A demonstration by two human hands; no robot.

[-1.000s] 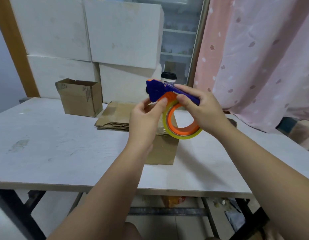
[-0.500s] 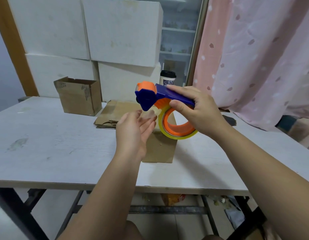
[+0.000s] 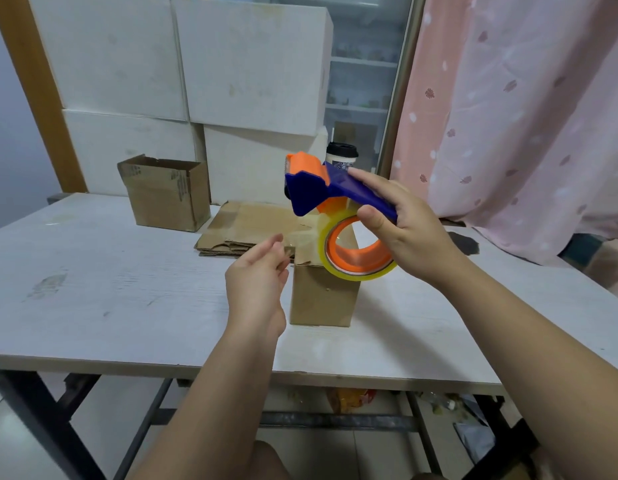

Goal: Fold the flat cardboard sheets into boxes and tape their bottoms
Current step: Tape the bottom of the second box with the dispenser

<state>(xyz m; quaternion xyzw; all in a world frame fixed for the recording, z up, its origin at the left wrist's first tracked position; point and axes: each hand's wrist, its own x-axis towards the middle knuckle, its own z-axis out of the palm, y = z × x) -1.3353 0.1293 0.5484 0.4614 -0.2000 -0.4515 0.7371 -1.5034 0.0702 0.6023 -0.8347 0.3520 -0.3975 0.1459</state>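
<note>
Compared with half a second ago, the left hand [image 3: 257, 275] is sitting slightly lower and its fingertips are standing further from the roll, so a short clear strip is now spanning the gap; the dispenser [image 3: 311, 192] is holding almost the same place. The left hand is pinching the free end of the tape [image 3: 364, 273] between thumb and forefinger, the other fingers loosely curled. The right hand [image 3: 409, 237] is gripping the dispenser's blue handle, thumb underneath and fingers over the top. The dispenser is hanging in the air above the box [image 3: 321, 299], not touching it. Its long axis is running from lower right to upper left, with the orange-and-blue head pointing up, left and away from the person; the roll is hanging under the handle with its open core facing the camera. The box is standing on the table [image 3: 92, 289] near the front edge, directly below the roll. The flat sheets [image 3: 245, 230] are lying stacked just behind it, and a folded open box [image 3: 165, 195] is standing further back on the left.
</note>
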